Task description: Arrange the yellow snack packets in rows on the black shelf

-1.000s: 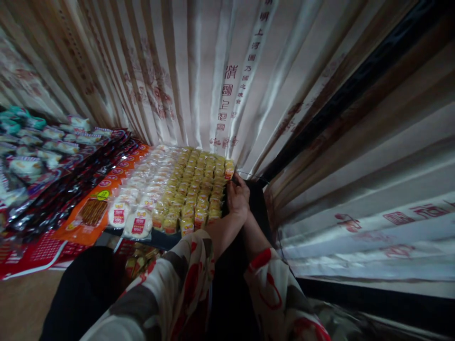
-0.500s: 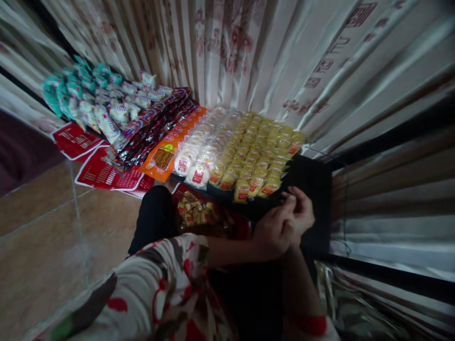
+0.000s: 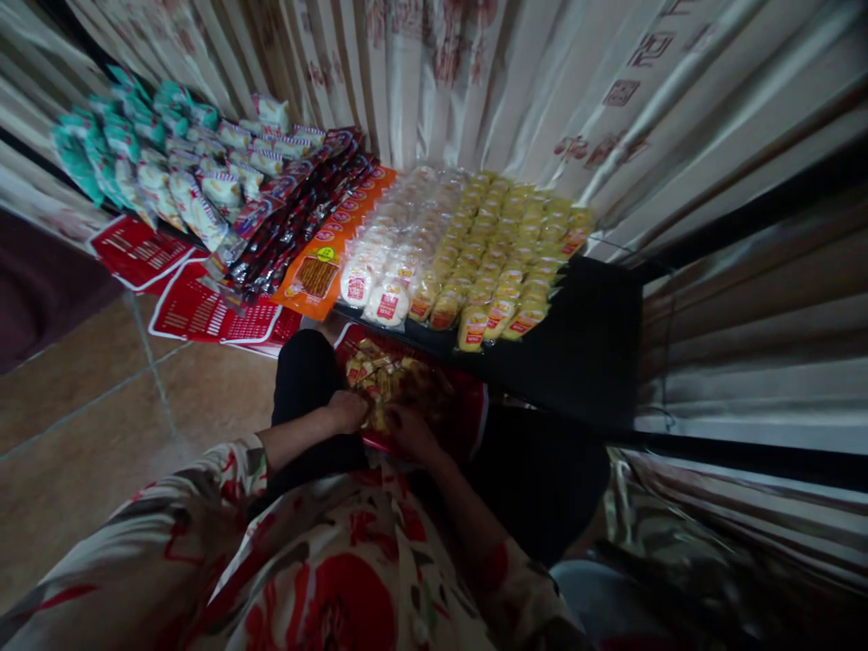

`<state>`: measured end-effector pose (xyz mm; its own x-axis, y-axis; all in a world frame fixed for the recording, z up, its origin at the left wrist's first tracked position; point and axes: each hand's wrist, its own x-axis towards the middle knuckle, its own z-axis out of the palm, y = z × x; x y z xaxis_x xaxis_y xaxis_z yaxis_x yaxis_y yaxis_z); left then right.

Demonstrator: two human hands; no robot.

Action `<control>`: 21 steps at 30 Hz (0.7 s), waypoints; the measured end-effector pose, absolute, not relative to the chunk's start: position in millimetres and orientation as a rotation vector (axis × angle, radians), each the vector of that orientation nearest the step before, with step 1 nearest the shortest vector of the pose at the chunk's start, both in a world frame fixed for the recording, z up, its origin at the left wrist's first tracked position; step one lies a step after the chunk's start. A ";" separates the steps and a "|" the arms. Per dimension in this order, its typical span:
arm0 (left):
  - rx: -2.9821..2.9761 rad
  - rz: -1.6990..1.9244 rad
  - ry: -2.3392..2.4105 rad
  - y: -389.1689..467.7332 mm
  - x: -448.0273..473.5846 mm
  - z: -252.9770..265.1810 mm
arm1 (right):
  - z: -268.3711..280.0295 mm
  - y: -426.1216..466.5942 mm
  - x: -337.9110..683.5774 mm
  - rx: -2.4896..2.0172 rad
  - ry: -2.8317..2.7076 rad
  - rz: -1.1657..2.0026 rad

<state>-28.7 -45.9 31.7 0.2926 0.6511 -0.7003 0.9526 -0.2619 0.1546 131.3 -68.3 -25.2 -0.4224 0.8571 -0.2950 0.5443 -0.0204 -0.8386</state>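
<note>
A red basket on my lap holds several small wrapped snacks in yellowish packs. At its left near edge is my left hand, fingers curled and their tips hidden among the packs. My right hand reaches in over the near side, touching or just above the snacks; shadow hides its fingers. Beyond the basket, rows of yellow-wrapped round cakes lie on a black shelf. White-wrapped round crackers line up on their left.
Left of the crackers are an orange snack bag, dark red packets, white-wrapped sweets and green-wrapped ones. Red baskets stand below them. A patterned curtain hangs behind; black bars run at right.
Both my hands have moved from close together at the shelf's right front, down and left to the red basket, where they are now apart. The view has shifted slightly.
</note>
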 end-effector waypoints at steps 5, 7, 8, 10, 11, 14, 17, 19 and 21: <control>2.013 -0.816 1.386 -43.1 -26.7 19.3 | -53.3 -81.9 119.0 -1.319 -1.985 1.560; 2.005 -0.841 1.380 -39.1 -24.1 15.9 | -58.6 -83.1 120.5 -1.327 -1.942 1.573; 1.998 -0.852 1.373 -36.6 -23.2 15.1 | -60.0 -82.8 121.9 -1.334 -1.921 1.578; 1.992 -0.854 1.342 -31.4 -22.2 15.9 | -61.3 -80.9 125.5 -1.351 -1.872 1.588; 1.996 -0.841 1.320 -28.9 -22.1 17.6 | -61.4 -79.6 127.2 -1.367 -1.844 1.589; 2.000 -0.783 1.277 -21.1 -22.9 27.0 | -60.0 -75.0 131.9 -1.421 -1.753 1.565; 1.968 -0.750 1.284 -12.5 -23.7 41.2 | -51.1 -69.2 136.6 -1.461 -1.589 1.565; 1.948 -0.663 1.279 -6.8 -22.7 52.3 | -37.9 -64.8 141.9 -1.472 -1.407 1.597; 1.928 -0.504 1.250 -2.1 -19.2 64.4 | -19.5 -61.1 150.2 -1.457 -1.266 1.621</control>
